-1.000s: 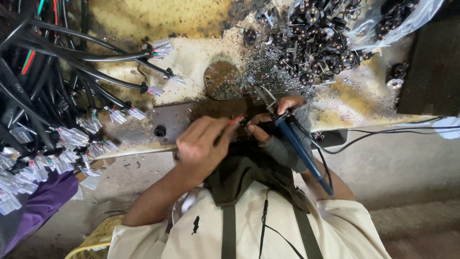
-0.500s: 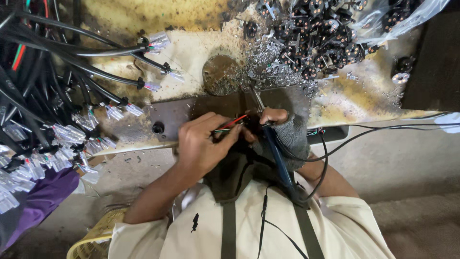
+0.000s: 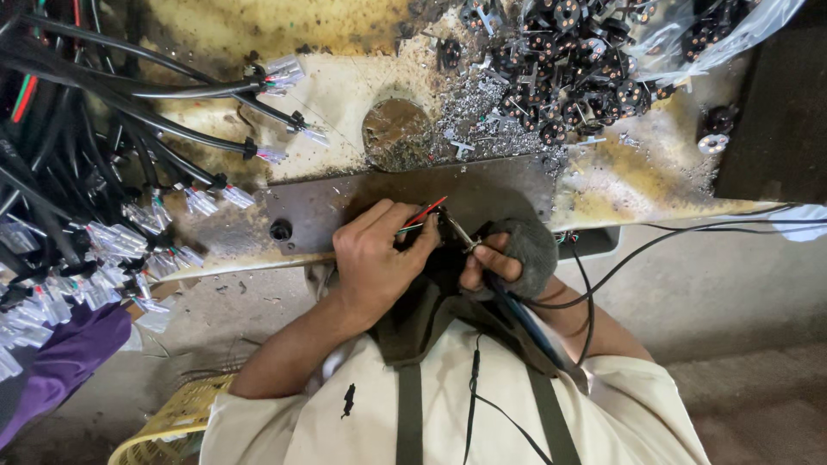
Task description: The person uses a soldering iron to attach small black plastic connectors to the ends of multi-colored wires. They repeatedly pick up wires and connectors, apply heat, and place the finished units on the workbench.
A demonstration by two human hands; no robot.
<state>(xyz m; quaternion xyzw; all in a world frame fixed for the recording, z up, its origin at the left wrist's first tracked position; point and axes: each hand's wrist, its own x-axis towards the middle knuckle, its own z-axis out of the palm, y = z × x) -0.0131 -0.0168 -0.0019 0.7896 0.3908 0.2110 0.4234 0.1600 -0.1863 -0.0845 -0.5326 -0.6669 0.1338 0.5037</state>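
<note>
Soldering iron (image 3: pixel 482 263) in right hand (image 3: pixel 508 258), wires (image 3: pixel 422 217) in left hand (image 3: pixel 379 258).

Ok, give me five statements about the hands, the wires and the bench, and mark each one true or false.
1. The left hand pinches thin red and green wires. True.
2. The right hand is bare. False: it wears a grey fingerless glove.
3. The right hand holds a soldering iron with a blue handle. True.
4. The round black connector parts lie piled at the bench's near left edge. False: they lie at the far right, by a clear plastic bag.
5. Black cables with clear plug ends lie to the left. True.
</note>
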